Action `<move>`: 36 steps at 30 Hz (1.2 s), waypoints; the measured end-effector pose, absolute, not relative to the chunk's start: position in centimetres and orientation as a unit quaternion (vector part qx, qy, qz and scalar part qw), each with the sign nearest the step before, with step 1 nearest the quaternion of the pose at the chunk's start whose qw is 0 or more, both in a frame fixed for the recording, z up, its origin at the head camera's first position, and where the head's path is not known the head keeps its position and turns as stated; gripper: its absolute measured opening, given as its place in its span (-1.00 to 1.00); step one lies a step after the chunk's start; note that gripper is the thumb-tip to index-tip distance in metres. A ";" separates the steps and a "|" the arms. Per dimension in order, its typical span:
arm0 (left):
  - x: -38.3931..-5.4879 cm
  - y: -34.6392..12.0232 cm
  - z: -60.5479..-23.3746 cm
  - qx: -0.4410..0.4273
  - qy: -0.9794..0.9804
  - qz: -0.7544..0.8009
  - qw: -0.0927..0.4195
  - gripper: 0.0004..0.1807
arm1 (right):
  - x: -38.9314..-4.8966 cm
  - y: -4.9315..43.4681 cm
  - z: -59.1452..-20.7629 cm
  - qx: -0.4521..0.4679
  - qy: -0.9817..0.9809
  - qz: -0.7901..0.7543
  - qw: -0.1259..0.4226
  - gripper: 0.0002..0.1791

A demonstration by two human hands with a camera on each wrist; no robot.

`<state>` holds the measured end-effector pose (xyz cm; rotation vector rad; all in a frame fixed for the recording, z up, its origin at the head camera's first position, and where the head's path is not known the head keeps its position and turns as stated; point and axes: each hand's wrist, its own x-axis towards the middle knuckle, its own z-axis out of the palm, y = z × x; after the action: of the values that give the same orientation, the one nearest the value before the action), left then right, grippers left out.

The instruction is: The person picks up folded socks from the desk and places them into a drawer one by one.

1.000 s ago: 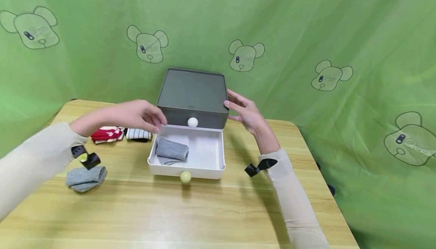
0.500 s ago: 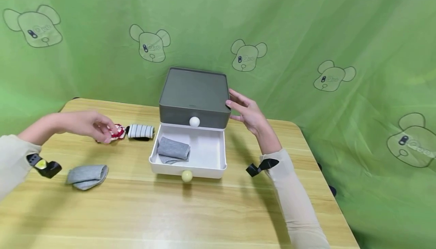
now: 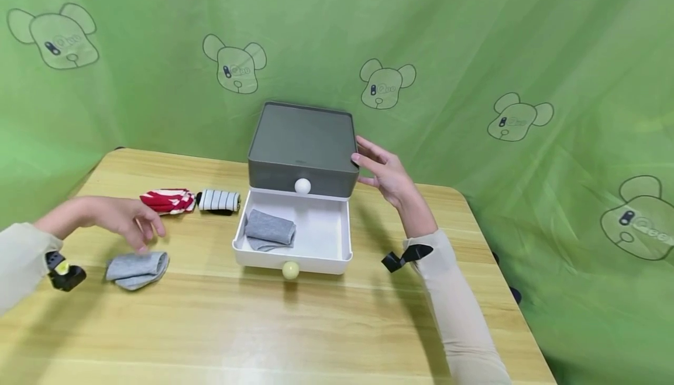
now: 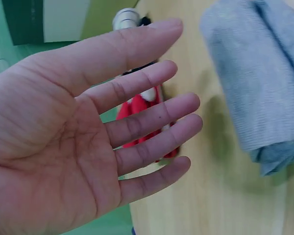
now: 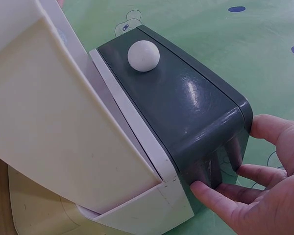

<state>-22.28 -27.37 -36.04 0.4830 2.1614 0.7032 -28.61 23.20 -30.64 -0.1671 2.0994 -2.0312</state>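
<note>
My left hand [image 3: 123, 221] hovers just above a folded grey sock [image 3: 138, 269] at the left of the table. In the left wrist view its fingers [image 4: 157, 122] are extended and hold nothing, with the grey sock [image 4: 259, 78] beyond the fingertips. My right hand [image 3: 392, 177] rests against the right side of a dark grey drawer box [image 3: 305, 139], fingertips spread on the side wall and thumb at the top edge. Below the grey part, a white drawer [image 3: 321, 233] is pulled out. Another folded grey sock [image 3: 270, 227] lies in its left half.
Behind the left hand lie a red and white folded sock [image 3: 168, 200] and a striped rolled one [image 3: 219, 200]. A white knob [image 3: 302, 186] marks the upper drawer, a pale yellow knob [image 3: 290, 270] the lower. A green curtain [image 3: 316, 34] hangs behind the wooden table [image 3: 316, 332].
My left hand has moved left from beside the drawer, passed over the red and white sock, then come nearer to me above the grey sock. The right hand stays on the box.
</note>
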 end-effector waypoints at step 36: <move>-22.5 -25.6 -37.3 0.192 0.862 0.237 0.406 -0.66 | -28.8 23.3 -30.7 -0.056 0.706 -0.697 0.109 -0.29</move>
<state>-22.50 -25.58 -37.33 0.4837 2.1739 0.5987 -28.76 23.31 -30.70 -0.1661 2.0777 -2.0500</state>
